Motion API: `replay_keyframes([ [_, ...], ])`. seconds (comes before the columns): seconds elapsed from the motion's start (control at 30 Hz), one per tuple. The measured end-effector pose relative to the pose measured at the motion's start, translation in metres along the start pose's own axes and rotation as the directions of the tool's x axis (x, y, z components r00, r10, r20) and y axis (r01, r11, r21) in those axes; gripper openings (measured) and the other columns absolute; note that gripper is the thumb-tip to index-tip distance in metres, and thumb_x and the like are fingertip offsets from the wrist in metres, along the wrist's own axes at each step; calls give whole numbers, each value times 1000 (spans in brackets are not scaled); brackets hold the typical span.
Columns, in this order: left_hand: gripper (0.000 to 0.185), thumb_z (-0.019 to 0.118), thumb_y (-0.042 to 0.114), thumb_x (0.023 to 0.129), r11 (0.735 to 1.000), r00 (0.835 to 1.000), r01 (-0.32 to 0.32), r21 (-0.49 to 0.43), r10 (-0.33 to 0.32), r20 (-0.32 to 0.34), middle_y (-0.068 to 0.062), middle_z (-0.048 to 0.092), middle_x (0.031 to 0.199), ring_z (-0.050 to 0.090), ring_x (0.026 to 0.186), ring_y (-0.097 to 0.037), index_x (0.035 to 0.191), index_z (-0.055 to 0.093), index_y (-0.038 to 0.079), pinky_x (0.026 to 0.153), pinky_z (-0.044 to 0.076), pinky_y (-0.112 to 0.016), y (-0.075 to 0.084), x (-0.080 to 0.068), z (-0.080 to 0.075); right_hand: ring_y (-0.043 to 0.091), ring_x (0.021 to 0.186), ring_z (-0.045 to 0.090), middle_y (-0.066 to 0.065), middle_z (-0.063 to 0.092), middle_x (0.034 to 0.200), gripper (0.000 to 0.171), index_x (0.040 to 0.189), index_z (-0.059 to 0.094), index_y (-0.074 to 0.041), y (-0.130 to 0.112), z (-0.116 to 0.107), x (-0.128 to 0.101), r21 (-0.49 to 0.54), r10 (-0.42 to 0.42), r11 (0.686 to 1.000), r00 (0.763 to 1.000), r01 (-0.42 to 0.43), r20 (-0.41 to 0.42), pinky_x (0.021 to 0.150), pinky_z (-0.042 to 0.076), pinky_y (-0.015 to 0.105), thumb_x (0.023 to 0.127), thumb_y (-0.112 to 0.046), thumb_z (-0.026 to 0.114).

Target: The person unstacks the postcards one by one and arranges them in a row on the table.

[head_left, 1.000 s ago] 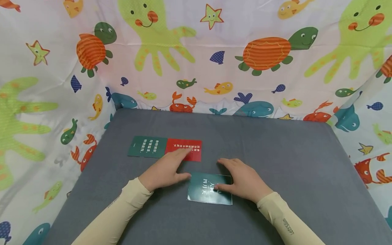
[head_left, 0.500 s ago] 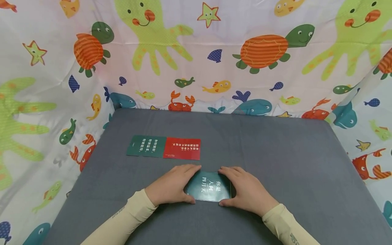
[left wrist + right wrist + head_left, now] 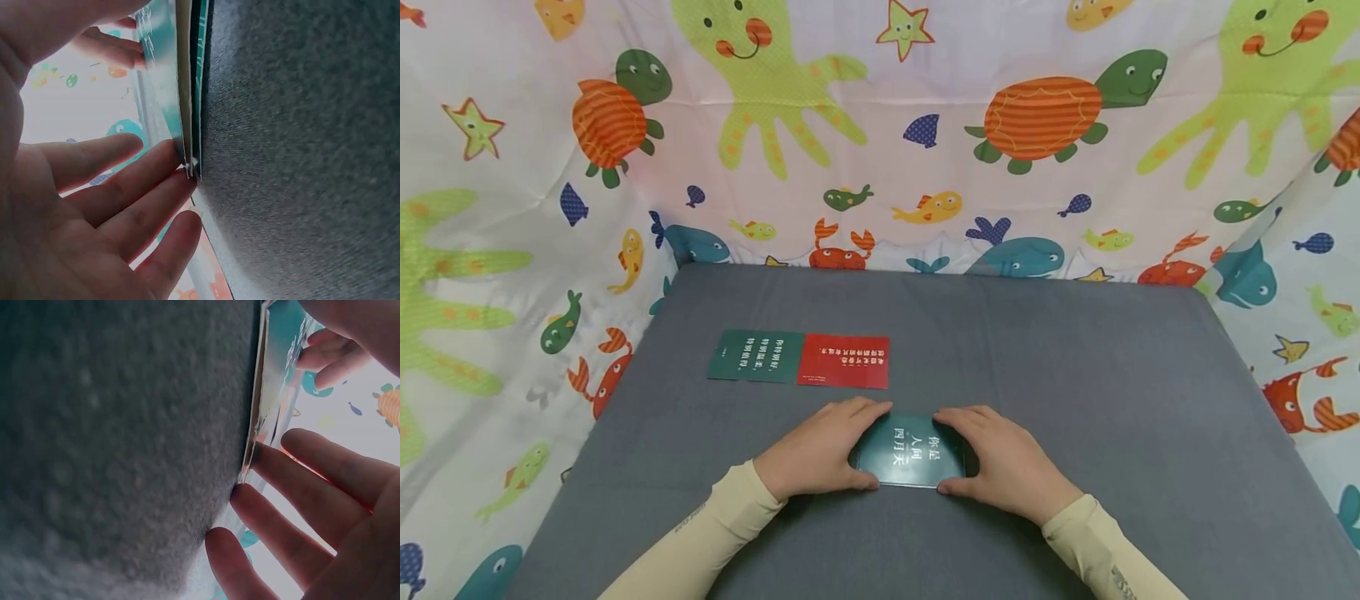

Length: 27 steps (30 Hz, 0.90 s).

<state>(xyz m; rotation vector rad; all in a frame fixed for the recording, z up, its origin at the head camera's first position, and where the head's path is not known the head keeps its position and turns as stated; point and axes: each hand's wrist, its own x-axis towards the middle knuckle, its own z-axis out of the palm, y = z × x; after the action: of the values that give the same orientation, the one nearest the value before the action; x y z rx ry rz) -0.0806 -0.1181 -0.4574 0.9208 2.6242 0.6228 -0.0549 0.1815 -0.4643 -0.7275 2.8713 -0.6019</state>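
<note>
A glossy dark green stack of cards (image 3: 912, 454) with white characters lies on the grey cloth in front of me. Its layered edges show in the left wrist view. My left hand (image 3: 823, 450) holds the left end, thumb at the near corner and fingers at the far one. In mirror fashion my right hand (image 3: 1007, 458) holds the right end. Both wrist views show fingertips touching the stack's far edge, low by the cloth. Farther back lie a green card (image 3: 756, 356) and a red card (image 3: 842, 362), side by side with their edges meeting.
The grey cloth-covered table (image 3: 1112, 400) reaches well out on both sides. A white curtain (image 3: 880, 150) printed with sea animals stands around its back and sides.
Both hands came in to the ends of the green stack, thumbs to its near corners. The left hand drew back from over the red card. The last half second shows almost no change.
</note>
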Motion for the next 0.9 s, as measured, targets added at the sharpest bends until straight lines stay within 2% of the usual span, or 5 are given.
replay_keyframes([
  [0.3,96,92,42,84,1000,1000,-7,-24,7,6,-3,57,156,57,135,-22,163,47,13,116,52,-46,0,16,-8,21,133,64,-2,67,148,90,151,62,-21,9,-5,7,23,35,999,999,-35,8,107,59,48,75,-53,97],
  [0.47,99,93,43,82,999,1000,10,-45,-9,17,-3,55,158,56,138,-22,164,46,15,116,54,-44,-2,28,-14,23,136,62,-1,65,150,90,152,61,-21,17,-10,14,42,54,998,998,-55,13,110,58,51,76,-52,96],
  [0.73,101,93,43,82,999,999,46,12,-46,-3,-6,51,165,48,151,-27,166,44,15,128,42,-51,-6,59,-27,28,142,58,3,61,156,88,156,58,-19,35,-22,39,31,56,998,998,-56,8,113,55,55,81,-49,94],
  [0.9,100,94,43,82,997,998,57,48,-56,-35,-5,53,162,54,144,-26,165,45,15,122,48,-48,-13,85,-30,31,148,52,6,56,162,88,160,53,-17,50,-25,59,39,94,995,996,-94,11,119,50,56,85,-41,92],
])
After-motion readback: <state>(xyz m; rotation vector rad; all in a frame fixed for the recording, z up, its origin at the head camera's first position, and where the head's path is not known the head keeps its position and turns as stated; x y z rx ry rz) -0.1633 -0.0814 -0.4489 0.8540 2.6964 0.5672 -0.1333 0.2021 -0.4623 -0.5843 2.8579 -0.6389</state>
